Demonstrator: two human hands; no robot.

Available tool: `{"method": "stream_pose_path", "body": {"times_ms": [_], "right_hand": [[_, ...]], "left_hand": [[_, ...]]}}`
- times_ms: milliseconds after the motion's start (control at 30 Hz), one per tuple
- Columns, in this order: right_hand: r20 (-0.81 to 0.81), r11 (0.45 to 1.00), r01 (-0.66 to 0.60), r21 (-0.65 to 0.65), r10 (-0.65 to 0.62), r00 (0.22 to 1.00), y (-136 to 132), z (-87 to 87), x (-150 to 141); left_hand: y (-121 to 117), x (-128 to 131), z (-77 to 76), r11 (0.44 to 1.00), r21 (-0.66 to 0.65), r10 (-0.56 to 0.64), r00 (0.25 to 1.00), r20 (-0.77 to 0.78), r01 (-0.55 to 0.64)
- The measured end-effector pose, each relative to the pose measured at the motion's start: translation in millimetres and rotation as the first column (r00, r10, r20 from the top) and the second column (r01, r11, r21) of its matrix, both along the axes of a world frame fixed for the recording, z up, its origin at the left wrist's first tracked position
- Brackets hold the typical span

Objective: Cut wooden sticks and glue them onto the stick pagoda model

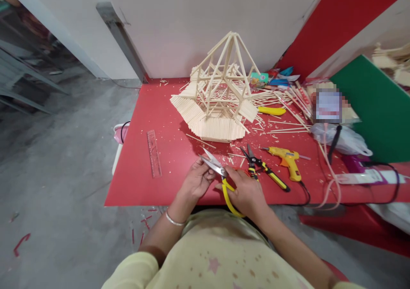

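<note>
The right hand (246, 191) grips the yellow-handled scissors (221, 173) over the red worktop (144, 169), blades parted. The left hand (195, 180) has fingers pinched at the blades; what they hold is unclear.

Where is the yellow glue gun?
In the head view, the yellow glue gun lies on the red table, right of the person's hands, just beyond the yellow-handled pliers.
</note>
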State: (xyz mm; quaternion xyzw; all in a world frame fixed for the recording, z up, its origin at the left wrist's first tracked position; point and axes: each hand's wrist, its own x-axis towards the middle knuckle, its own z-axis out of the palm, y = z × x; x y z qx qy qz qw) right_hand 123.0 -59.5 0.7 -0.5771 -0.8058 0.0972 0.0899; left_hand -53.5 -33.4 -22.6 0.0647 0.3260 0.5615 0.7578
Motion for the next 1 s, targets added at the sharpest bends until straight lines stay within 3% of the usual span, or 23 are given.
{"method": "stream_pose_path", "body": {"times_ms": [400,767,1000], "right_hand": [[0.014,1.000,-0.005,0.000,0.005,1.000,3,-4.6,2],[0.037,1.000,0.006,-0.011,-0.006,0.999,2,-10.9,6],[0.098,0.998,0.039,0.041,-0.043,0.994,5,6.5,4]], "left_hand": [[-1,-1,-11.7,1.000,0.002,-0.002,0.997,0.072,0.002],[-1,0,-1.4,1.000,-0.006,-0.005,0.998,0.063,0.005],[-1,-2,6.5,0.999,0.015,-0.046,0.999,-0.029,0.046]]}}
